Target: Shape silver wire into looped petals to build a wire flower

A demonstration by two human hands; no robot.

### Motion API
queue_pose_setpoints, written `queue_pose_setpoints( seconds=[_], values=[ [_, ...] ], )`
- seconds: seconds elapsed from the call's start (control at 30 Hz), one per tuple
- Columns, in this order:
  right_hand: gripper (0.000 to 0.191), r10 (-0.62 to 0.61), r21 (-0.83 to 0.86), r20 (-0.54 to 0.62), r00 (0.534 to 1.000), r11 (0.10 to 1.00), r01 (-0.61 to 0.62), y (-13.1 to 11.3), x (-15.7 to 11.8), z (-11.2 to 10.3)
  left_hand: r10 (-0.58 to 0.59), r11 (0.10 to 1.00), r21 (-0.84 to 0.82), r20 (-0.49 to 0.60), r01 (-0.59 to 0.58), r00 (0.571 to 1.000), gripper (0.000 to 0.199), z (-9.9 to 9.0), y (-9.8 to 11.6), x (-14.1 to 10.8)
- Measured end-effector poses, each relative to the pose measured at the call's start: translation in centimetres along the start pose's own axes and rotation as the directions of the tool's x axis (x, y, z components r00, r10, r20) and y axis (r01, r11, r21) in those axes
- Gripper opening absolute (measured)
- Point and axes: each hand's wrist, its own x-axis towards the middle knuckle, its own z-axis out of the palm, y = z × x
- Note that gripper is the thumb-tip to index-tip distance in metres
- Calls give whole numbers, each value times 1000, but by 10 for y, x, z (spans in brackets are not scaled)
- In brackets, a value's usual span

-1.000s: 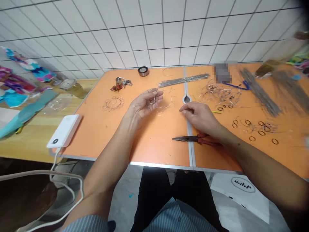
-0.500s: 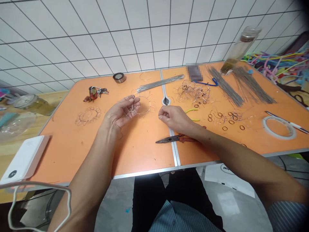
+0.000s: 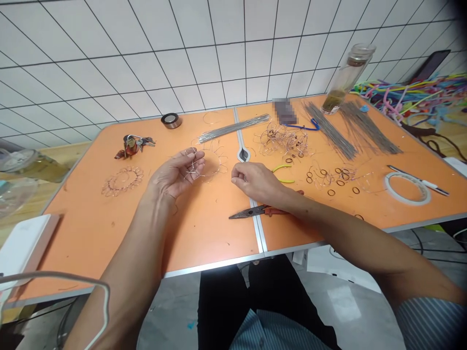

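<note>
Between thumb and fingers, my left hand (image 3: 178, 171) pinches a thin wire ring with small loops (image 3: 220, 164) round its edge. My right hand (image 3: 251, 181) is closed beside the ring, over the table's centre seam; whatever its fingertips hold, if anything, is hidden. Just below that hand lie long-nose pliers (image 3: 251, 212) with orange handles, partly covered by my forearm. A pair of yellow handles (image 3: 282, 174) shows behind my right hand. Left of my left hand, a similar looped wire ring (image 3: 123, 181) lies flat on the orange table (image 3: 197, 238).
Straight wire bundles (image 3: 233, 128) lie at the back and right. Tangled wire (image 3: 286, 138), small dark rings (image 3: 340, 183) and a white tape roll (image 3: 388, 187) are on the right. Keys (image 3: 134, 146), dark tape (image 3: 171, 120) and a white power bank (image 3: 27, 243) are left. A glass bottle (image 3: 335, 92) stands at the back.
The view has shifted slightly to the right, so the table's things appear further left. Both hands keep nearly the same pose, the left still pinching the wire ring.
</note>
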Motion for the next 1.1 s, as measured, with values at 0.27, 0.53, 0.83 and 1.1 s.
queue_pose_setpoints(
  seconds=[0.27, 0.53, 0.83, 1.1],
  values=[
    [12, -16, 2, -5, 1000, 1000, 16, 0, 0, 11, 1, 1000, 6, 18, -1, 1000, 20, 2, -6, 1],
    [11, 108, -134, -544, 832, 968, -213, 26, 5, -124, 44, 973, 227, 5, -44, 999, 18, -4, -15, 10],
    [32, 458, -253, -468, 756, 750, -612, 83, -13, -167, 165, 916, 370, -2, -153, 986, 26, -20, -12, 17],
    [13, 362, -110, -574, 735, 855, -507, 93, 2, -155, 136, 896, 423, 38, -140, 990, 26, -38, -9, 32]
  ],
)
